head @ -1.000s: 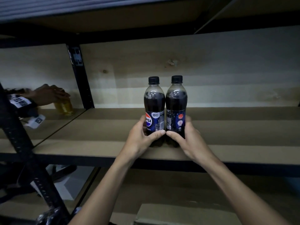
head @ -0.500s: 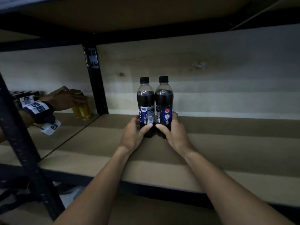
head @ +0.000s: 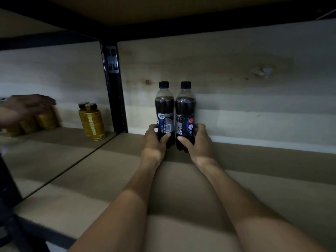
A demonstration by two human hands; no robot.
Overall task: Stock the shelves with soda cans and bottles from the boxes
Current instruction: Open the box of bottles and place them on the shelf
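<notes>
Left bottle (head: 164,110): dark cola, black cap, upright, deep on shelf (head: 263,171), close to back panel (head: 236,70).
Right bottle (head: 185,110): same kind, upright, touching or just beside the left bottle. Bases of both partly hidden behind fingers.
Left hand (head: 154,142): curled round lower part of left bottle.
Right hand (head: 198,142): curled round lower part of right bottle.
Black post (head: 114,88): just left of the pair, dividing bays.
Neighbouring bay: two yellow containers (head: 93,122), upright; farther left, another person's hand (head: 27,106) over a row of yellow cans (head: 41,120), blurred.
</notes>
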